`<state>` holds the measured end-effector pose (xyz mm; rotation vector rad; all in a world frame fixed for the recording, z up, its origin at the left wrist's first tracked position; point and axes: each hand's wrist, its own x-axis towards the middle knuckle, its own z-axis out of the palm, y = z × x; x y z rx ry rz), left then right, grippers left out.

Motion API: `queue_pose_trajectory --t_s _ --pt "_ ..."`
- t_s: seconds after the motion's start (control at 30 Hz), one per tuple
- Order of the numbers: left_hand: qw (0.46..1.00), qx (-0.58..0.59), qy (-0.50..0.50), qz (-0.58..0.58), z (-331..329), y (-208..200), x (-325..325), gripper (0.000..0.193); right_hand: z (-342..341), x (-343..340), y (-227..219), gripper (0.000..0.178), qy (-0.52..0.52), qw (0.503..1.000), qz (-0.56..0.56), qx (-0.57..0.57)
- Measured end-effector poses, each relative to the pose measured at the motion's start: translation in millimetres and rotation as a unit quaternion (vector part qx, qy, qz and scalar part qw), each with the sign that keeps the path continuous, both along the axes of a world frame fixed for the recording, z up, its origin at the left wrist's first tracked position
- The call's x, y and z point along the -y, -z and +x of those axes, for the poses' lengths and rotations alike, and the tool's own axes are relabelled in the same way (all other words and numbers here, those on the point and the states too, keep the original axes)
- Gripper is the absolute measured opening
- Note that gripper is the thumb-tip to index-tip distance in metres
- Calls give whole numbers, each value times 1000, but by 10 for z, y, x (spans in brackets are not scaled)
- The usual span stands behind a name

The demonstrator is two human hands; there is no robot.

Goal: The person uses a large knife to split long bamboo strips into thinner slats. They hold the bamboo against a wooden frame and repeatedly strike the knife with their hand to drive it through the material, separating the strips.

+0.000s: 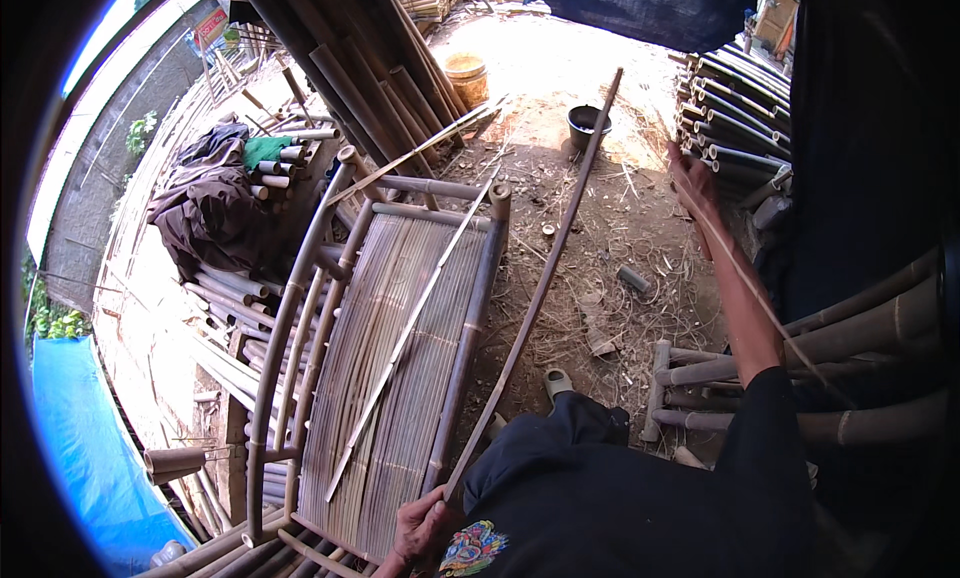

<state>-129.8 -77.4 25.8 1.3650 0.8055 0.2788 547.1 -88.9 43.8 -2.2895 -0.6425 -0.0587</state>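
My left hand [420, 530], at the lower middle beside the near end of a bamboo bench [400, 308], is closed on the end of a long dark bamboo strip [540, 283]. That strip slants up and away over the dirt floor. My right arm reaches out to the right. Its hand [694, 186] is closed around a thin bamboo sliver [765, 303], which trails back along my forearm. Across the slatted seat of the bench lies a loose pale bamboo strip [400, 348], touched by neither hand.
Bamboo poles [735, 113] are stacked at the far right, and dark poles [350, 68] lean at the back. A black bucket [588, 128] and a yellowish bucket [466, 78] stand ahead. Another bamboo frame [800, 368] is at my right. Shavings litter the floor [640, 228].
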Motion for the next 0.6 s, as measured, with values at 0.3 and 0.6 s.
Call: queue_pose_trajectory --t_s 0.3,0.6 --pt "990 27 -11 -139 311 216 -304 36 -745 40 -33 75 -32 996 80 -37" --pt "948 156 -24 -276 1591 -160 -972 28 -3241 -189 176 63 -419 881 34 217"
